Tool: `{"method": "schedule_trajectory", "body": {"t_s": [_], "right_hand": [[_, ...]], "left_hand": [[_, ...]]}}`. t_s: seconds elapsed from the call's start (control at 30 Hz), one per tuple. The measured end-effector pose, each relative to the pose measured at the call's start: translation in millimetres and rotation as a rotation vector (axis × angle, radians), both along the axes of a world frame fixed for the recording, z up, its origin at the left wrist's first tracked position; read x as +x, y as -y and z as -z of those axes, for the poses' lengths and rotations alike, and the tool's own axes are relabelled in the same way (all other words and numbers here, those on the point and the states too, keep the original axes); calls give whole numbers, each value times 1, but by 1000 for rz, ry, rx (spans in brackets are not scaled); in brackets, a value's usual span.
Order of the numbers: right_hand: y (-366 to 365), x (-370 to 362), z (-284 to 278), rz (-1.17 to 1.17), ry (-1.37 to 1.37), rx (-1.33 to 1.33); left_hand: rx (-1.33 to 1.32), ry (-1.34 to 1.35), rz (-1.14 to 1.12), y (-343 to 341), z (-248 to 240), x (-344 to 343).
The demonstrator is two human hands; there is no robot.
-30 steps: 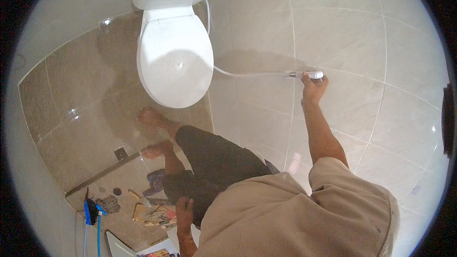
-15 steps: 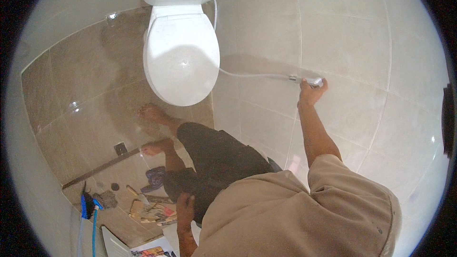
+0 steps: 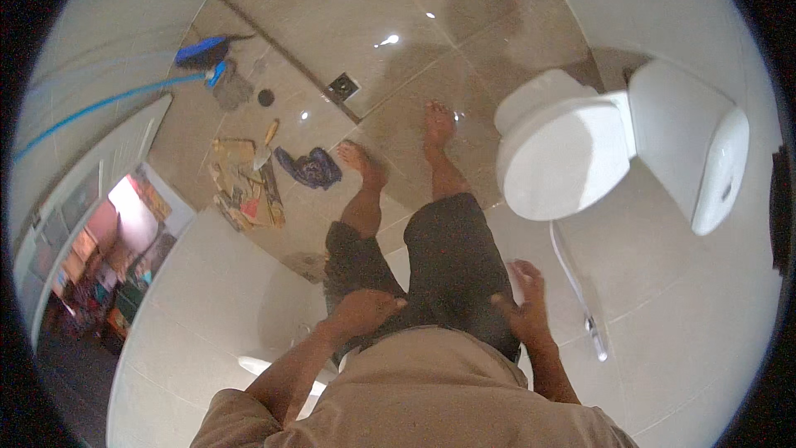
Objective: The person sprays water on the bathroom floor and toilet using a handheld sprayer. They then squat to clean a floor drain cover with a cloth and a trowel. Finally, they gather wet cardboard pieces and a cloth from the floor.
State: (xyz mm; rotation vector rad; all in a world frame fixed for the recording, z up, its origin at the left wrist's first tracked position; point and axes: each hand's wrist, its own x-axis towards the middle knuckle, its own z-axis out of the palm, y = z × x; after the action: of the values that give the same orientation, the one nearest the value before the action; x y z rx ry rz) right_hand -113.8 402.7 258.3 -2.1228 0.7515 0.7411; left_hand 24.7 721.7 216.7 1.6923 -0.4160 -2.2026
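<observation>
My left hand lies across my left thigh on the dark shorts, fingers stretched out and holding nothing. Beside my right thigh is my right hand, its fingers apart, with the thumb against the shorts. A silver hand sprayer rests at the tiled wall to the right, apart from my right hand. Its pale hose runs up towards the white toilet, whose lid is down.
Left of my feet, a trowel, a dark blue cloth and a pile of tools lie on the floor. Further off are a floor drain and a blue-handled brush. A doorway opens at left.
My right hand has let go of the sprayer and come back beside my right thigh. The view has swung left, so the toilet now appears at the right and the doorway shows.
</observation>
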Motion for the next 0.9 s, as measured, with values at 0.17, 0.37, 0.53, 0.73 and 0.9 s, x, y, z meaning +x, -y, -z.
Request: {"method": "schedule_trajectory", "body": {"t_s": [0.17,0.37,0.53,0.73,0.9], "right_hand": [[-18,51,22,-705,-320,107],[-42,100,50,-481,-863,742],[-113,211,212,-883,-762,356],[-188,351,513,-1190,-178,-201],[-334,488,662,-1312,275,-44]], "left_hand": [[-45,-297,-273,-10,25,-38],[-133,-190,-693,-88,122,-28],[127,706,-1179,-186,354,29],[412,1001,-1287,-274,520,135],[440,1555,-901,-315,633,197]]}}
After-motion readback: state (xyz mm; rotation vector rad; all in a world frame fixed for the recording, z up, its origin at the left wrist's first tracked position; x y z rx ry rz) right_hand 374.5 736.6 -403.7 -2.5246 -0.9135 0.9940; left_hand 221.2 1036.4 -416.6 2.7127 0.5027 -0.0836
